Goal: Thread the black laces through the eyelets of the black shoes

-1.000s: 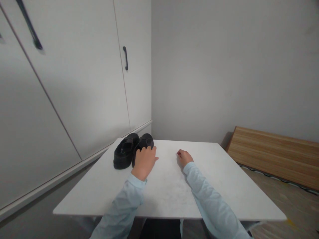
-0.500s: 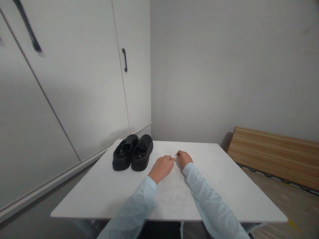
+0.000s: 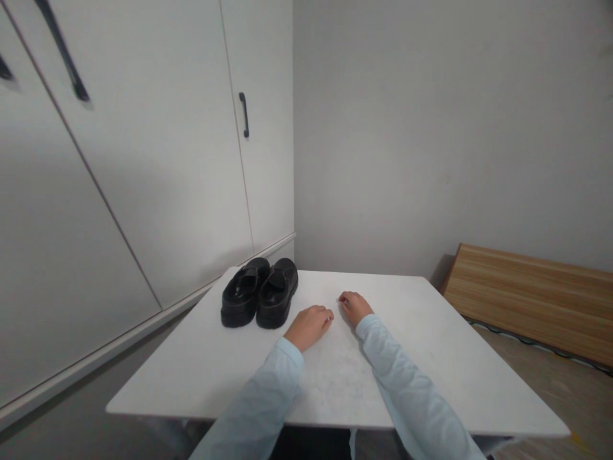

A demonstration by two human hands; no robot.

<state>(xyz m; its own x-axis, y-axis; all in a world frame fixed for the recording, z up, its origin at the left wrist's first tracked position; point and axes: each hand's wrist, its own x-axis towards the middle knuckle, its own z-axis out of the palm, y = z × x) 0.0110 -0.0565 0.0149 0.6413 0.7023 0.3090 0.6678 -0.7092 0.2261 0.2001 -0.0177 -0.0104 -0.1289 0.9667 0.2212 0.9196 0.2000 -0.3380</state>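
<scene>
My left hand [image 3: 309, 326] is above the middle of the white table [image 3: 211, 377], its fingers curled and bent together at the tips. A little to its right and farther back, my right hand [image 3: 355, 308] has its thumb and fingers drawn into a pinch. A narrow gap separates the two hands. Whatever may be between the fingertips of either hand is too small or hidden to make out. Left of my left hand stand two black shoes, the nearer-to-me right one [image 3: 276, 294] and the left one [image 3: 244, 292], side by side, apart from my hands.
White cupboard doors with dark handles [image 3: 244, 115] rise along the left side. A grey wall [image 3: 383, 140] is behind the table. On the right, a wood-grain board [image 3: 531, 294] leans at a slant, with a dark cable [image 3: 527, 340] along its lower edge.
My hands have moved slightly apart, my left hand drawing a little away from the right one. The whole view has shifted slightly, and the shoes stay in place on the table.
</scene>
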